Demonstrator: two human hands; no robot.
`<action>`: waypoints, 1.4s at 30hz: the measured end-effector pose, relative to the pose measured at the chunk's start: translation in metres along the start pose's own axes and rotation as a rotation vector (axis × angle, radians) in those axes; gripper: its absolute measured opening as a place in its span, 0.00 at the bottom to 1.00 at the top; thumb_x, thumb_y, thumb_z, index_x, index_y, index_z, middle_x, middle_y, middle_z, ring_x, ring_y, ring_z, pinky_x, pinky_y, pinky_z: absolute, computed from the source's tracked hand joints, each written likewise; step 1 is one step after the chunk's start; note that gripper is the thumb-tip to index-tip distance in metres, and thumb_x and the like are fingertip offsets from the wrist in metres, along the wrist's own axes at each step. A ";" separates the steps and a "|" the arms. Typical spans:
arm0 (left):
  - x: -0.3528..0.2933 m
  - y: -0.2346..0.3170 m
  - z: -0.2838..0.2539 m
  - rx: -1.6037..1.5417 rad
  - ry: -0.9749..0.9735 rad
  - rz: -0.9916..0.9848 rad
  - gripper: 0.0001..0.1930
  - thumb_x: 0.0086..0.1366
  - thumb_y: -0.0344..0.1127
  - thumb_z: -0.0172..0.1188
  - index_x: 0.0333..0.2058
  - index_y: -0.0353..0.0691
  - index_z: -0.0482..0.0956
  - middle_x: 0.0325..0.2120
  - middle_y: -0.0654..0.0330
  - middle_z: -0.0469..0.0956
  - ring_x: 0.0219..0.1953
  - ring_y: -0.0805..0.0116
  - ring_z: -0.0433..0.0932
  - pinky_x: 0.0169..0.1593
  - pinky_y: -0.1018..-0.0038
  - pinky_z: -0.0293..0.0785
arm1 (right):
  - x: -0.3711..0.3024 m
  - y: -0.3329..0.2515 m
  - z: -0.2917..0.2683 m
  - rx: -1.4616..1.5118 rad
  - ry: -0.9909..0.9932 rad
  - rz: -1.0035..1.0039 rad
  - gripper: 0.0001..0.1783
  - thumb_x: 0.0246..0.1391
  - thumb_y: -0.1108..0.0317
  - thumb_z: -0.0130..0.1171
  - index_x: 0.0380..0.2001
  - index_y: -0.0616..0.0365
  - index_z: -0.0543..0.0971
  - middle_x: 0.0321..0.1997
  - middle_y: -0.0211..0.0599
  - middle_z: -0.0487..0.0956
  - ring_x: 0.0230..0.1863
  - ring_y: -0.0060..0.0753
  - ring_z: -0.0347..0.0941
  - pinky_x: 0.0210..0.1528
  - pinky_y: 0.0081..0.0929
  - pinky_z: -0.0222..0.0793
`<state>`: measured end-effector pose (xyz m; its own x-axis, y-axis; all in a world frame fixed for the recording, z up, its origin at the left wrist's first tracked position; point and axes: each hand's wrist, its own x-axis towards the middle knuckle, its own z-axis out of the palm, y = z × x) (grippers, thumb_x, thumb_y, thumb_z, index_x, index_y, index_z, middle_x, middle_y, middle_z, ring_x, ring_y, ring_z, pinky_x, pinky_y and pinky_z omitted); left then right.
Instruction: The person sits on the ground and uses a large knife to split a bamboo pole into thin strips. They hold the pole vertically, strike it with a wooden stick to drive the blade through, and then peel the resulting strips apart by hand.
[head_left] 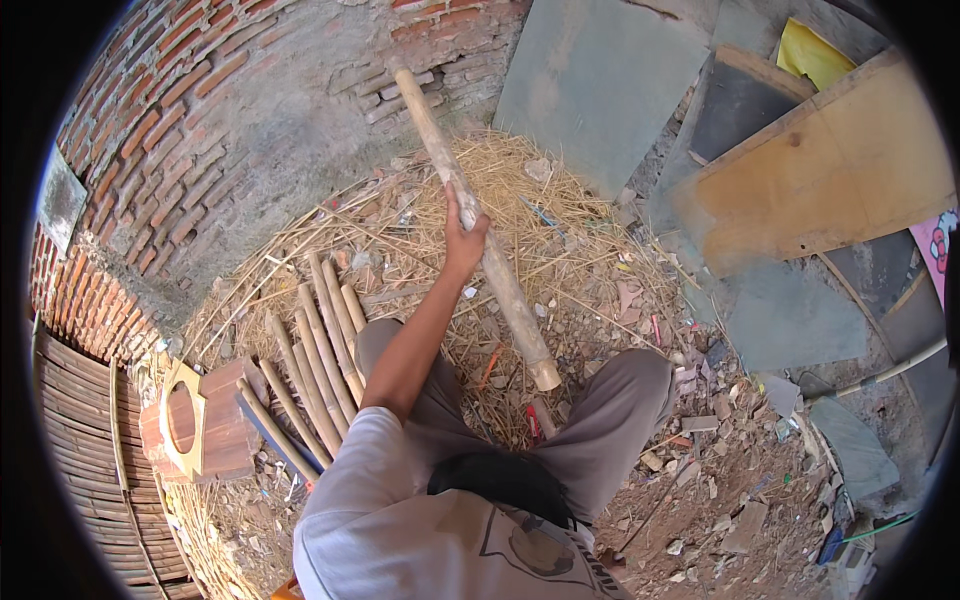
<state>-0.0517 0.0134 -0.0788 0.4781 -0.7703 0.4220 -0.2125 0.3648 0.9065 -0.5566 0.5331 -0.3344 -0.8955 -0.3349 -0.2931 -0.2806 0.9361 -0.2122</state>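
Bamboo pole (pixel 502 277), held aslant over straw (pixel 590 215) and rubble (pixel 720 455). Sits near mid-length in the grip of the left hand (pixel 464 240), with fingers (pixel 452 205) wrapped round and thumb on the right-hand side. Points upper end toward the brick wall (pixel 215 120), lower end down between left knee (pixel 383 338) and right knee (pixel 640 385); seems to clear the ground there, though hard to judge from above. Cannot tell the state of the right hand, out of view. Beside the left knee, a row of cut bamboo pieces (pixel 325 355); farther left, a brown board (pixel 230 412). Over to the right, grey sheets (pixel 590 90) and a tan board (pixel 820 165).
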 end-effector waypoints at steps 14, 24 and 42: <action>0.011 0.034 -0.005 0.050 0.067 0.002 0.15 0.56 0.33 0.70 0.38 0.35 0.75 0.26 0.61 0.79 0.30 0.74 0.78 0.37 0.74 0.75 | 0.023 -0.240 -0.099 0.865 0.078 -0.430 0.14 0.44 0.68 0.60 0.28 0.70 0.73 0.20 0.36 0.70 0.23 0.34 0.64 0.28 0.39 0.62; 0.026 0.085 0.022 0.055 0.006 0.221 0.15 0.51 0.31 0.69 0.38 0.34 0.78 0.31 0.57 0.83 0.34 0.71 0.82 0.39 0.72 0.77 | -0.047 -0.351 -0.229 1.076 -0.552 -0.760 0.09 0.59 0.68 0.60 0.30 0.60 0.72 0.17 0.29 0.70 0.11 0.20 0.64 0.13 0.22 0.60; -0.042 0.030 0.066 0.006 -0.384 0.190 0.19 0.47 0.32 0.72 0.38 0.38 0.77 0.31 0.55 0.81 0.35 0.63 0.82 0.41 0.69 0.76 | -0.207 -0.397 -0.290 0.823 -0.884 -1.165 0.20 0.58 0.75 0.61 0.53 0.62 0.70 0.25 0.25 0.73 0.21 0.11 0.67 0.22 0.16 0.62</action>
<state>-0.1339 0.0220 -0.0686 0.0778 -0.8289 0.5539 -0.2714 0.5170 0.8118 -0.3600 0.2617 0.0810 0.1823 -0.9830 0.0238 -0.1096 -0.0444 -0.9930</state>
